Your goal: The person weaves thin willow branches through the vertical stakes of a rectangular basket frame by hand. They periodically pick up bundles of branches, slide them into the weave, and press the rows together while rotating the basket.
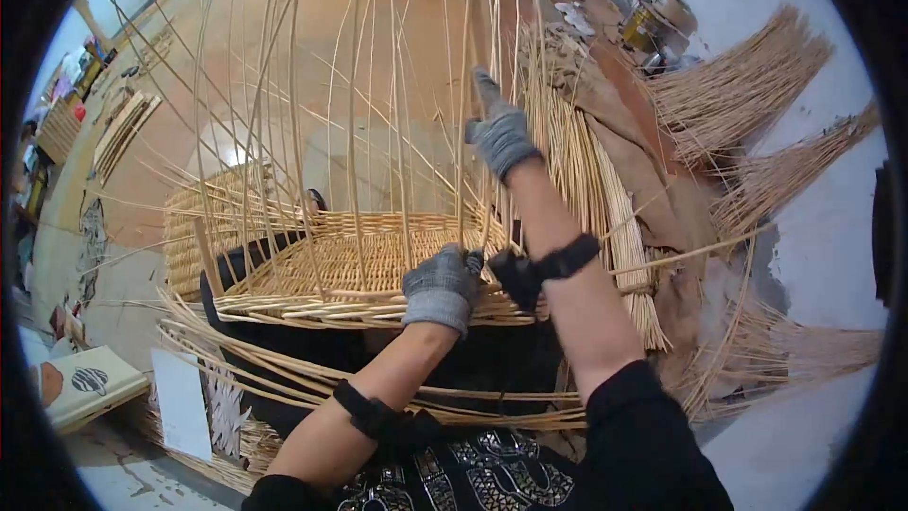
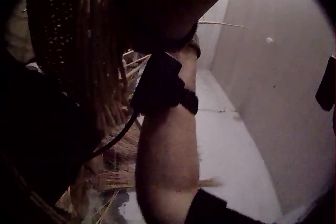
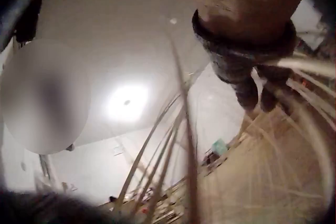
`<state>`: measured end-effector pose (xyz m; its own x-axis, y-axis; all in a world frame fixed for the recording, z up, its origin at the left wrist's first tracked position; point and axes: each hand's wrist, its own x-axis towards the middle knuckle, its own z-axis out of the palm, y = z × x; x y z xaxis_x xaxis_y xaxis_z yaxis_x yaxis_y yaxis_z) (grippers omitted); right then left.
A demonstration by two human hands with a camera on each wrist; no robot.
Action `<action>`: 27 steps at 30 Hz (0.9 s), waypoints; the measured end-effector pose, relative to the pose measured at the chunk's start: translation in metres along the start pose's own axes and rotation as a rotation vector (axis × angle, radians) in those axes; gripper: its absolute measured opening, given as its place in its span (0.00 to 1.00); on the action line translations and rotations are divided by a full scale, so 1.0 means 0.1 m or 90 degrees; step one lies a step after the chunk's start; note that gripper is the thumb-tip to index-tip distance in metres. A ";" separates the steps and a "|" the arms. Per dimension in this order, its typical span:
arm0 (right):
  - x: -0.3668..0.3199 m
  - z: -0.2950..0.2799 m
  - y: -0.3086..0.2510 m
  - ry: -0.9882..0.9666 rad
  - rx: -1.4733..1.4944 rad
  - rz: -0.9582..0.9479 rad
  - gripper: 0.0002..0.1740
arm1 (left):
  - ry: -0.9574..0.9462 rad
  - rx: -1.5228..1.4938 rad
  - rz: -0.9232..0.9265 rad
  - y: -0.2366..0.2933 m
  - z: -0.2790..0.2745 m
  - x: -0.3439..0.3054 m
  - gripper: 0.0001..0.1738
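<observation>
A half-woven wicker basket (image 1: 350,255) lies across the person's lap, with tall willow rods (image 1: 352,132) standing up from its edges. At its near rim, the gloved left hand (image 1: 442,284) grips the woven edge, with fingertips hidden among the rods. The gloved right hand (image 1: 504,137) is raised over the right side of the basket, index finger straight up and thumb spread beside an upright rod. In the right wrist view, rods pass close by the extended glove fingers (image 3: 245,94). The left wrist view is dark and shows mostly the right forearm (image 2: 168,150).
Bundles of thin rods (image 1: 738,85) lean along the right wall. A long bundle (image 1: 586,161) lies on sacking beside the basket. Another woven panel (image 1: 203,227) stands at left. Loose long rods (image 1: 284,369) curve across the lap, and a box (image 1: 90,383) sits at lower left.
</observation>
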<state>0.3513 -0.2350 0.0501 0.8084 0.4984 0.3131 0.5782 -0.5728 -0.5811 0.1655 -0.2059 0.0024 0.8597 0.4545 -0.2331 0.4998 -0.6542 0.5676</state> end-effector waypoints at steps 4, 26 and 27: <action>-0.29 -0.27 0.12 0.257 0.417 -0.052 0.18 | -0.070 0.001 0.008 0.06 -0.20 0.05 0.23; -2.10 -1.07 0.06 0.022 -0.231 -0.151 0.26 | 0.144 0.254 0.412 0.06 0.33 -0.26 0.44; -2.10 -0.95 0.03 0.059 -0.439 -0.240 0.30 | 0.009 0.281 0.370 0.15 0.24 -0.20 0.43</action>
<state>0.1942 -0.4029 0.0538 0.5327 0.6999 0.4758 0.7282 -0.6655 0.1637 0.1579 -0.2393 -0.0032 0.9992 -0.0346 0.0215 -0.0385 -0.9738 0.2243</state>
